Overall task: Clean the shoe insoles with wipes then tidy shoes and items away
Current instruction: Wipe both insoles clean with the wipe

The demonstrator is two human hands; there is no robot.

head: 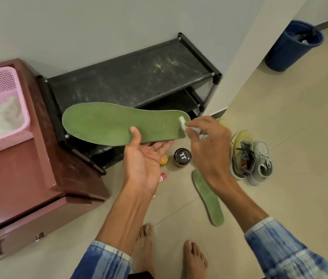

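My left hand (142, 158) holds a green insole (108, 123) flat above the shoe rack, thumb on top and fingers underneath. My right hand (209, 141) pinches a small white wipe (183, 122) and presses it on the insole's right end. A second green insole (208, 198) lies on the floor below my right forearm. A yellow-green shoe (241, 154) and a grey shoe (261, 164) stand side by side on the floor to the right.
A black two-tier shoe rack (135, 77) stands against the wall. A maroon cabinet (28, 168) at left bears a pink basket (2, 109). A black-lidded jar (182, 158), a small yellow container (163, 160) and a pink-capped tube (162, 176) sit on the floor. A blue bin (292, 47) stands far right.
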